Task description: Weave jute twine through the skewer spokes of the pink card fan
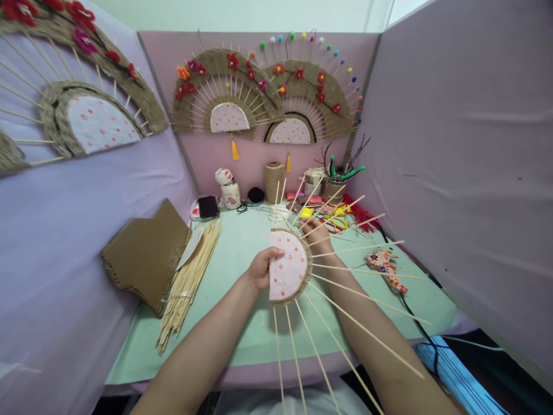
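Head view: the half-round panel (pixel 290 268), white with pink spots, is held above the middle of the desk (pixel 237 248). Its straight edge faces left; thin sticks (pixel 367 327) radiate from the curved edge, the lowest pointing toward the wearer. Left hand (pixel 261 267): grip closed on the straight edge, thumb on the spotted face, fingers mostly hidden behind. This hold appears chosen because that edge carries no sticks. Right hand (pixel 317 233): beyond the upper sticks, fingers bent near the curved edge. Sticks obscure this grip; how far it is open, and whether it holds anything, cannot be told.

At left lie a bundle of sticks (pixel 188 294) and, beside it, cardboard (pixel 149 248), probably set to the side to leave working room. At right rests a corded tool (pixel 386 268), apparently a glue gun, its cord running off the near right side.

Farther back, scissors (pixel 337 223), a twine spool (pixel 273 183) and a tin (pixel 334 191) holding green-handled cutters stand along the rear, presumably within reach. Beyond them, two flowered fans (pixel 216 62) hang on the back wall, possibly as reference.
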A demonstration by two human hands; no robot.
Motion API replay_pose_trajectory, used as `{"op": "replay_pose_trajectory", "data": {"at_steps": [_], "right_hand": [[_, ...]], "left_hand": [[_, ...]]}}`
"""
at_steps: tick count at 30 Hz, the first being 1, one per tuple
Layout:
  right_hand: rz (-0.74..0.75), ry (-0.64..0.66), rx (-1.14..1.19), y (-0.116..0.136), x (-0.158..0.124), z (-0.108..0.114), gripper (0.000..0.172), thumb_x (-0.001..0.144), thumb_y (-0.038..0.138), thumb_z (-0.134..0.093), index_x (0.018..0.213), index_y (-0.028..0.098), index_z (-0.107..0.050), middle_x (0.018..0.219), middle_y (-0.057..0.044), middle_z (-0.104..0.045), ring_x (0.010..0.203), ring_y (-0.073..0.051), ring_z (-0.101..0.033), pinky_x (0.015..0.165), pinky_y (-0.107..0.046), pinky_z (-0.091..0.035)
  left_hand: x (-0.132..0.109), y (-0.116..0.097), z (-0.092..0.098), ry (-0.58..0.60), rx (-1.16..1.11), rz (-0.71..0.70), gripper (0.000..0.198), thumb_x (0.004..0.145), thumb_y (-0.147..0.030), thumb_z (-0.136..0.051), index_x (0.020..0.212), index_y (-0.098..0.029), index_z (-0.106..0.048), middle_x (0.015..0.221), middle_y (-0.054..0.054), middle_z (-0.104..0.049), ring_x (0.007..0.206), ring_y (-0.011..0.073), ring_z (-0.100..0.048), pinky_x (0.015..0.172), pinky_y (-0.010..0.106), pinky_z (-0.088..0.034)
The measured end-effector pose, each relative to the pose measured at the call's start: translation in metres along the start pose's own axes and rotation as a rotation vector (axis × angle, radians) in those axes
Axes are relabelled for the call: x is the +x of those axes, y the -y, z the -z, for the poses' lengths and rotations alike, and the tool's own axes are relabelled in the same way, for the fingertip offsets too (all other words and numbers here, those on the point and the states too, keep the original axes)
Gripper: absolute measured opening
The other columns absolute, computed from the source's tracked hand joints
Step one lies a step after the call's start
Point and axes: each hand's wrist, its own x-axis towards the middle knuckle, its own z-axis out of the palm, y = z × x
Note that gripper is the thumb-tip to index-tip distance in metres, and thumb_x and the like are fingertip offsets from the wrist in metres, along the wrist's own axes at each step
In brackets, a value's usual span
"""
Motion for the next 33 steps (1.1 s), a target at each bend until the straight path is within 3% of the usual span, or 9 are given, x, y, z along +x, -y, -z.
{"op": "replay_pose_trajectory", "data": {"at_steps": [6,18,24,29,33], "right_hand": [[0.025,-0.007,0.051,0.007,-0.003,-0.003,0.016,0.062,0.028,-0.071,0.071,0.02,-0.06,0.055,0.006,-0.055,0.046,-0.007,-0.04,0.045,-0.022,-0.032],[0.042,-0.009,0.093,0.011,0.003,0.005,0.021,0.059,0.03,-0.072,0.072,0.02,-0.059,0.053,0.006,-0.053,0.045,-0.007,-0.04,0.043,-0.022,-0.029],[0.052,0.024,0.251,0.027,0.012,0.021,0.022,0.057,0.025,-0.073,0.074,0.02,-0.059,0.056,0.007,-0.051,0.045,-0.005,-0.041,0.042,-0.019,-0.031],[0.067,0.042,0.304,0.047,0.015,0.044,0.021,0.06,0.025,-0.073,0.077,0.022,-0.059,0.056,0.008,-0.049,0.042,-0.004,-0.037,0.043,-0.019,-0.035],[0.041,0.197,0.355,0.06,0.008,0.057,0.028,0.061,0.025,-0.073,0.087,0.026,-0.062,0.064,0.007,-0.056,0.051,-0.007,-0.048,0.055,-0.023,-0.047]], "left_hand": [[-0.005,0.004,0.001,0.146,0.002,0.013,0.057,0.063,-0.013,-0.053,0.12,-0.005,-0.055,0.095,0.016,-0.071,0.096,0.0295,-0.065,0.091,0.044,-0.043],[-0.006,0.003,-0.008,0.144,0.007,-0.039,0.061,0.061,-0.011,-0.053,0.122,-0.005,-0.053,0.101,0.018,-0.069,0.1,0.0313,-0.063,0.092,0.046,-0.042],[-0.005,-0.004,-0.006,0.107,-0.025,-0.099,0.061,0.062,-0.012,-0.05,0.122,-0.008,-0.053,0.102,0.016,-0.069,0.1,0.03,-0.063,0.091,0.046,-0.042],[-0.009,-0.017,-0.005,0.144,-0.097,-0.138,0.061,0.065,-0.017,-0.046,0.126,-0.008,-0.049,0.112,0.017,-0.065,0.108,0.0311,-0.059,0.093,0.05,-0.041],[-0.012,-0.024,-0.009,0.086,-0.149,-0.207,0.062,0.065,-0.015,-0.043,0.127,-0.008,-0.047,0.116,0.015,-0.063,0.11,0.028,-0.057,0.093,0.047,-0.043]]}}
